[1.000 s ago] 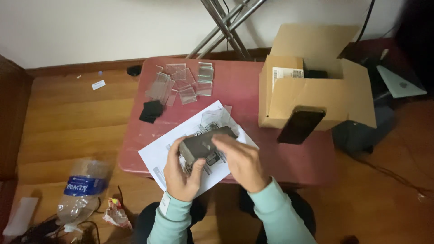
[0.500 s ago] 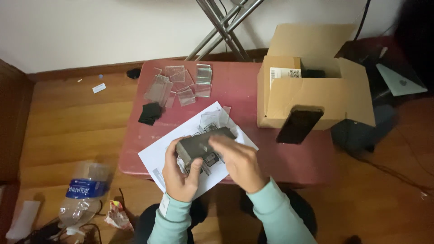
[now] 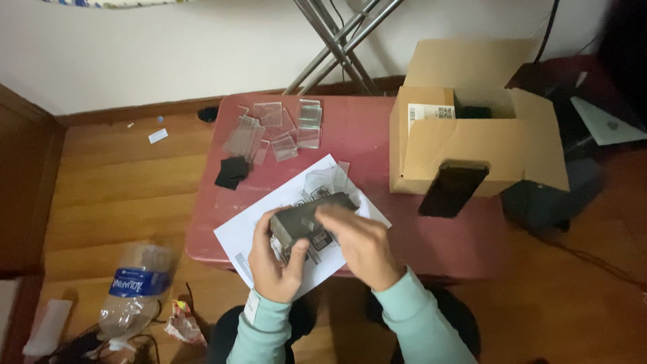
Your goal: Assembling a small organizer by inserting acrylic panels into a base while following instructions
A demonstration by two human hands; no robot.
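Your red bench (image 3: 377, 135) carries an open cardboard box (image 3: 465, 145) at its right, a dark phone (image 3: 451, 189) leaning against the box front. A white printed sheet (image 3: 269, 226) lies at the near edge. Clear plastic pieces (image 3: 269, 131) are scattered at the far left (a black pad (image 3: 232, 172) beside them). Your left hand (image 3: 273, 259) has its grip clenched around a dark grey block (image 3: 303, 219), held just above the sheet. Your right hand (image 3: 360, 243) rests fingers on the block's top; its grip I cannot tell.
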